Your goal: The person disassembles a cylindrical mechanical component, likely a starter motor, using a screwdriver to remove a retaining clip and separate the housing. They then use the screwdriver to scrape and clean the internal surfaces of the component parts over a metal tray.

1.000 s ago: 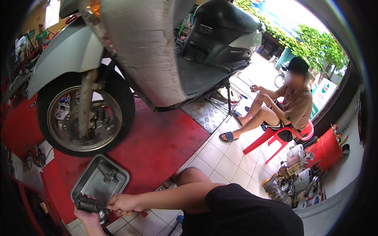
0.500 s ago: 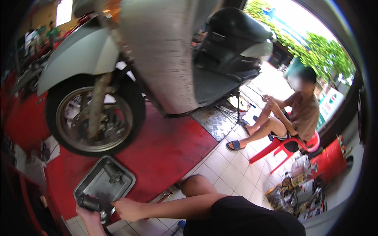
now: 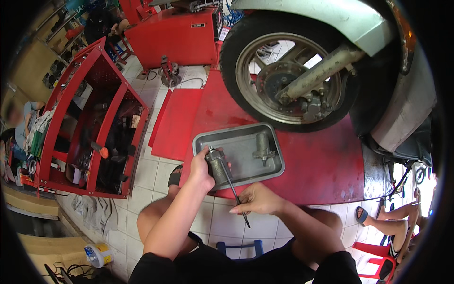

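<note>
My left hand [image 3: 201, 171] is wrapped round a grey cylindrical metal motor-like part [image 3: 217, 169], held tilted over the near left corner of a metal tray [image 3: 241, 149]. A long thin dark rod [image 3: 231, 186] slants from the top of that part down toward me. My right hand [image 3: 259, 199] pinches the rod along its lower half, just in front of the tray. Whether the rod's upper end touches the part is hard to make out. A second, similar metal part [image 3: 263, 150] lies in the right side of the tray.
The tray rests on a red lift platform [image 3: 317, 165], close to a scooter's front wheel [image 3: 293, 80]. To the left stands a red open-shelved cart [image 3: 90, 123]. A blue stool [image 3: 240, 250] is below me, and a person sits on a red chair [image 3: 373, 258] at the right.
The view has swung left, bringing the cart into sight. My left hand still grips the cylindrical part, now more upright. The rod in my right hand is now plainly visible.
</note>
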Demonstrator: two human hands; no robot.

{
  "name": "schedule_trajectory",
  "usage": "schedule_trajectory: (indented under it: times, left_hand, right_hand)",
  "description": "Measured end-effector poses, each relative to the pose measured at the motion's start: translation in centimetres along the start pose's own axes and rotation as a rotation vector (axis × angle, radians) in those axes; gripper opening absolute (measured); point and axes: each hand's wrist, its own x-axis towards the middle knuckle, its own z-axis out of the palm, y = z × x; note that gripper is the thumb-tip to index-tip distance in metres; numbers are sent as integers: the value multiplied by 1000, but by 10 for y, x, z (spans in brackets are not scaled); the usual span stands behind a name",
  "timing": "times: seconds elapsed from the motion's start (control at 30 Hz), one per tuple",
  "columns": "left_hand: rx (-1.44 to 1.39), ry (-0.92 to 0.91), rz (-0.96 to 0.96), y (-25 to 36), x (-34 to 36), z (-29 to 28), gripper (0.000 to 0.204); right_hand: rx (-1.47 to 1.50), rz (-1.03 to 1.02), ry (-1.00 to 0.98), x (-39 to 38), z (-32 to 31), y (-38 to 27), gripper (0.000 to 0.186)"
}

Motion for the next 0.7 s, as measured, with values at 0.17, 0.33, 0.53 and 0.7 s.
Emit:
schedule_trajectory:
  times: [0.17, 0.33, 0.53, 0.7]
  left_hand:
    - [10, 37, -7, -2, 4, 10, 46]
    - [29, 46, -23, -3, 3, 5, 46]
    - [-11, -21, -98, -2, -2, 6, 50]
    - [15, -15, -49, 0, 2, 5, 53]
  right_hand:
    - [109, 16, 11, -6, 0, -3, 27]
    - [291, 9, -202, -15, 1, -26, 38]
    - [88, 74, -188, -14, -7, -27, 48]
    - [170, -22, -107, -9, -1, -7, 45]
